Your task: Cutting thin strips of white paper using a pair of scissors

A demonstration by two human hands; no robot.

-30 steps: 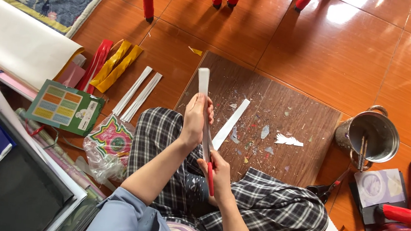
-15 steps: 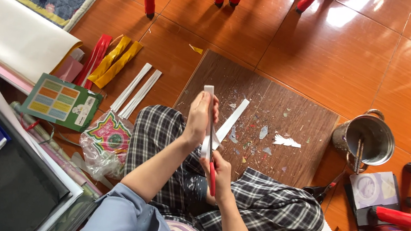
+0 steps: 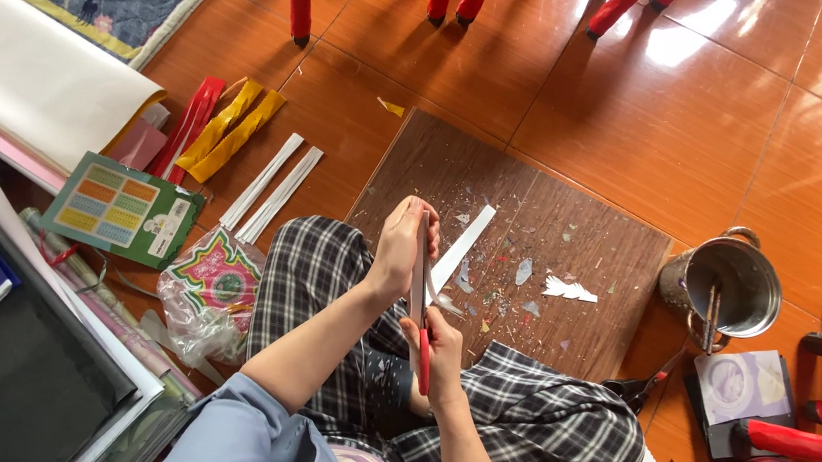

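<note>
One thin white strip [image 3: 421, 252], L hand [image 3: 399, 250]

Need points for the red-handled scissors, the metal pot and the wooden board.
red-handled scissors [image 3: 424, 355], head view, on the red handle in the right hand.
metal pot [image 3: 724, 283], head view, on the rim and inner wall.
wooden board [image 3: 590, 248], head view, on a bare part near its far right.

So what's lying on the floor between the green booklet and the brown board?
In the head view, two long white strips lie side by side on the orange floor, between the green booklet and the brown board.
</note>
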